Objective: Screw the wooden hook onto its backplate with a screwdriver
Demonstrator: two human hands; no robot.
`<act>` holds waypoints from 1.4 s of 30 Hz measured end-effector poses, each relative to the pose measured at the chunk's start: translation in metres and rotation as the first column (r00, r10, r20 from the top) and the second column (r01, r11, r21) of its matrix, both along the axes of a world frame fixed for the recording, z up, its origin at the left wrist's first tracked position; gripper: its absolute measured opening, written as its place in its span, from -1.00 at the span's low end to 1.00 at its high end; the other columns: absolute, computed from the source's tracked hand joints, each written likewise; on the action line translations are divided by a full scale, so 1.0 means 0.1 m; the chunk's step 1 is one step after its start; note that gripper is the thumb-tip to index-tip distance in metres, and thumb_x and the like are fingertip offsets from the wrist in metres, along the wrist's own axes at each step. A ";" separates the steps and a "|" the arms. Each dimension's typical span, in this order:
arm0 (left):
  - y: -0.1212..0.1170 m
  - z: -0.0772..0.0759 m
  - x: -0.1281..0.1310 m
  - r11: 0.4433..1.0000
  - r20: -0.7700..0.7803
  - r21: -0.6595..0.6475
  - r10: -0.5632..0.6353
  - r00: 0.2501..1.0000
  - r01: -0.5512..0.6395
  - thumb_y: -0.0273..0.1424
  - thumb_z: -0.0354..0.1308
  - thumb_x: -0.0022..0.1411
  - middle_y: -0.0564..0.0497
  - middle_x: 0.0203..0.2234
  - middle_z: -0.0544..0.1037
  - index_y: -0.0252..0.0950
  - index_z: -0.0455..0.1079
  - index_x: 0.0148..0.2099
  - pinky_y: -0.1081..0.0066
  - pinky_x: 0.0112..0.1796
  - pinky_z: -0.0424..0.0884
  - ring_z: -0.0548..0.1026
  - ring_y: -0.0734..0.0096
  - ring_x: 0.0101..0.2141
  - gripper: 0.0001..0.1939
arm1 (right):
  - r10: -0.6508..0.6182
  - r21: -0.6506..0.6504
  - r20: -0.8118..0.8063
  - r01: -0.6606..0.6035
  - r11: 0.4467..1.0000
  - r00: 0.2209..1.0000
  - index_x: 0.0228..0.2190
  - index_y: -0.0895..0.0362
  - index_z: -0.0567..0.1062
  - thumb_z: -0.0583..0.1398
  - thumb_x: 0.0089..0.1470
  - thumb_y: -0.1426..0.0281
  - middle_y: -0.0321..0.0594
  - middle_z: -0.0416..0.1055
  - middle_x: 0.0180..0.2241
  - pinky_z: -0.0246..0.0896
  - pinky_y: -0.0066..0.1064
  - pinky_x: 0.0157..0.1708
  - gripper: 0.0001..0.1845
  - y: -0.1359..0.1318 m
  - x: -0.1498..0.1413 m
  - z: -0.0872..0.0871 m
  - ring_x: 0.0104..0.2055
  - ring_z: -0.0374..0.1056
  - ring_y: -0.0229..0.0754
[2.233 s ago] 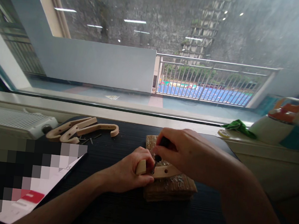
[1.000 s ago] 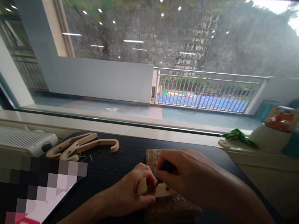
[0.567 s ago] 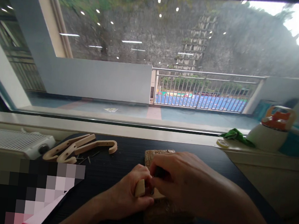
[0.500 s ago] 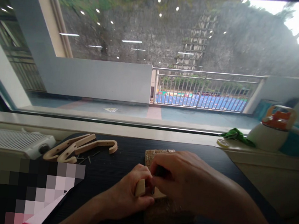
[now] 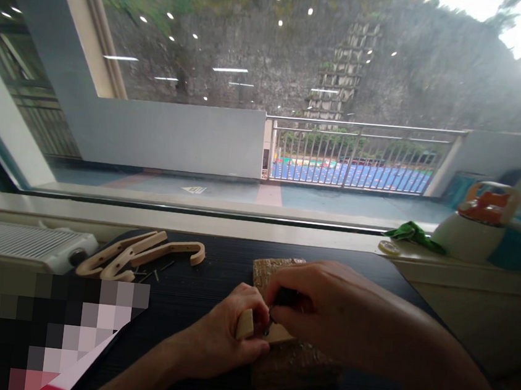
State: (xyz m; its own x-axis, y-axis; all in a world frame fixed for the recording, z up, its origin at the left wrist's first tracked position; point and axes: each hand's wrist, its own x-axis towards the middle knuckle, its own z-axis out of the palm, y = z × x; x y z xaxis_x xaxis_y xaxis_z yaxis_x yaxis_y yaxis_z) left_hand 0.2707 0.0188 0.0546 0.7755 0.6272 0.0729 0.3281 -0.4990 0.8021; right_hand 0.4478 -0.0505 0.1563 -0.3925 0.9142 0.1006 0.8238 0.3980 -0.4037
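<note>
My left hand (image 5: 215,339) is closed around a pale wooden hook (image 5: 245,325), pressing it down on a brown, rough-textured block (image 5: 298,366). The hook's blunt end sticks out between thumb and fingers. From the right, my right hand (image 5: 323,304) grips a black-handled screwdriver (image 5: 285,296) in bent fingers. Its thin metal shaft slants down to the hook beside my left thumb. My hands cover much of the hook, and I cannot make out a screw under the tip.
Several loose wooden hooks (image 5: 143,251) lie on the dark table (image 5: 214,277) at the left, with small screws (image 5: 155,275) beside them. A white radiator (image 5: 22,244) stands left. On the windowsill sit a green cloth (image 5: 412,234), a tape roll (image 5: 389,247) and a white container (image 5: 470,236).
My right hand has turned at the wrist and its fingers have shifted, so more of the black handle and metal shaft shows. My left hand and the hook stay in place.
</note>
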 end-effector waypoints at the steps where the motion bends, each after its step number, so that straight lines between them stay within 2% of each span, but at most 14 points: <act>1: 0.00 0.00 0.00 1.000 -0.004 -0.001 0.002 1.000 -0.002 -0.47 0.19 0.00 0.03 -0.23 0.33 -0.28 0.34 -0.28 0.44 -0.21 0.33 0.34 0.39 -0.26 -0.82 | -0.004 0.001 -0.004 0.004 1.000 1.000 -0.45 0.04 0.46 0.12 0.01 0.39 -0.43 0.31 -0.55 -0.16 -0.48 -0.55 -0.89 0.01 0.01 -0.01 -0.52 0.10 -0.37; 10: 0.00 0.02 0.01 1.000 -0.043 0.019 0.011 0.999 -0.010 -0.48 0.19 -0.01 0.05 -0.29 0.32 -0.28 0.33 -0.32 0.46 -0.25 0.33 0.34 0.42 -0.29 -0.86 | -0.139 0.087 0.006 0.138 0.987 0.990 -0.55 0.12 0.35 0.09 0.07 0.28 -0.39 0.23 -0.62 -0.24 -0.46 -0.57 -0.77 0.12 -0.02 -0.07 -0.57 0.02 -0.37; 15: -0.02 -0.01 0.01 1.000 -0.019 -0.007 -0.010 1.000 0.010 -0.46 0.18 0.01 0.04 -0.24 0.35 -0.28 0.31 -0.34 0.43 -0.16 0.32 0.35 0.38 -0.22 -0.88 | -0.051 0.057 0.003 0.051 0.997 0.999 -0.43 0.06 0.42 0.12 0.02 0.36 -0.40 0.30 -0.57 -0.22 -0.44 -0.54 -0.92 0.05 -0.05 -0.05 -0.54 0.07 -0.36; 18: -0.01 -0.01 0.01 0.999 -0.026 -0.033 -0.004 1.000 0.004 -0.46 0.17 0.02 0.03 -0.22 0.38 -0.28 0.29 -0.34 0.42 -0.15 0.32 0.35 0.36 -0.21 -0.87 | -0.016 0.040 -0.009 0.016 0.999 1.000 -0.43 0.08 0.45 0.10 0.04 0.37 -0.38 0.32 -0.55 -0.20 -0.44 -0.53 -0.87 0.05 -0.06 -0.05 -0.52 0.10 -0.35; 24: 0.01 0.03 0.02 1.000 -0.030 0.022 0.000 1.000 0.000 -0.47 0.19 0.01 0.04 -0.28 0.35 -0.29 0.33 -0.32 0.42 -0.19 0.33 0.35 0.39 -0.25 -0.86 | -0.062 0.034 0.003 0.062 0.997 0.998 -0.52 0.14 0.39 0.07 0.08 0.31 -0.36 0.27 -0.58 -0.22 -0.45 -0.57 -0.78 0.11 -0.03 -0.04 -0.55 0.06 -0.36; 29: 0.00 0.03 0.02 0.999 -0.023 0.034 -0.010 1.000 0.011 -0.48 0.19 0.01 0.03 -0.28 0.35 -0.29 0.34 -0.31 0.43 -0.19 0.32 0.35 0.39 -0.25 -0.87 | -0.125 0.079 0.036 0.122 0.989 0.991 -0.55 0.14 0.33 0.06 0.09 0.29 -0.38 0.23 -0.62 -0.23 -0.45 -0.57 -0.75 0.10 -0.04 -0.04 -0.57 0.02 -0.37; 34: 0.01 0.01 0.01 1.000 -0.009 0.018 -0.022 1.000 0.022 -0.50 0.18 0.01 0.03 -0.24 0.35 -0.29 0.34 -0.29 0.43 -0.15 0.32 0.35 0.38 -0.21 -0.85 | -0.053 0.055 0.004 0.052 0.997 0.999 -0.43 0.07 0.40 0.10 0.03 0.37 -0.40 0.29 -0.56 -0.20 -0.45 -0.54 -0.92 0.04 -0.05 -0.01 -0.53 0.07 -0.35; 38: 0.00 -0.01 0.00 1.000 -0.022 -0.022 -0.015 1.000 0.015 -0.46 0.18 0.03 0.03 -0.23 0.35 -0.29 0.33 -0.28 0.42 -0.14 0.32 0.36 0.37 -0.20 -0.85 | 0.000 0.059 -0.035 0.002 0.998 0.999 -0.46 0.10 0.40 0.09 0.07 0.37 -0.37 0.29 -0.55 -0.18 -0.46 -0.53 -0.87 0.05 -0.07 -0.01 -0.51 0.09 -0.35; 42: -0.01 0.00 0.00 1.000 -0.020 0.005 -0.007 1.000 0.007 -0.46 0.19 0.02 0.04 -0.25 0.36 -0.28 0.33 -0.29 0.43 -0.17 0.32 0.35 0.38 -0.22 -0.85 | -0.048 0.046 -0.034 0.050 0.998 0.998 -0.48 0.14 0.40 0.08 0.08 0.36 -0.34 0.29 -0.56 -0.18 -0.46 -0.54 -0.83 0.09 -0.07 -0.02 -0.52 0.10 -0.35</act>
State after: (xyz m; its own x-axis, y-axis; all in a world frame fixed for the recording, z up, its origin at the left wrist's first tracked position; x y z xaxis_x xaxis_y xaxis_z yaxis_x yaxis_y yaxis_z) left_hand 0.2708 0.0182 0.0548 0.7813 0.6212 0.0606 0.3402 -0.5053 0.7931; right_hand 0.4410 -0.0417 0.1542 -0.3433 0.9262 0.1561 0.8294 0.3769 -0.4124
